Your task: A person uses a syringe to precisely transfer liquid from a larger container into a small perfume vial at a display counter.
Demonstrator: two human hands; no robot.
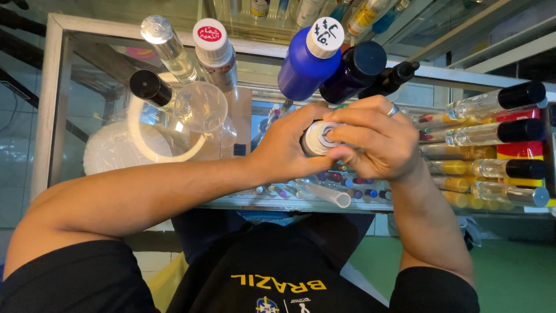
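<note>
Bottle: small white-topped bottle [319, 138] is held between both hands, above the glass counter [75, 87], in front of the blue bottle [307, 64].
Left hand: left hand [286, 148] is wrapped around the body of the bottle, fingers closed on it.
Right hand: right hand [379, 139] is closed over the top of the bottle, fingertips pinching the white ring at its mouth; a ring [393, 109] sits on one finger.
Direction: the mouth of the bottle points up to the camera, so the long axis goes almost straight away from the viewer, down to the counter. The body is mostly hidden by the fingers.
Things around: clear funnel [202, 107] stands just left of the hands; a row of clear bottles with black caps [498, 130] lies to the right; a dark blue bottle [354, 71] stands behind.
Risk: in my judgement, the bottle can tilt if the left grip gets loose, and liquid may spill on the counter. Also an elbow may knock the funnel or the standing bottles, because they are very near.
</note>
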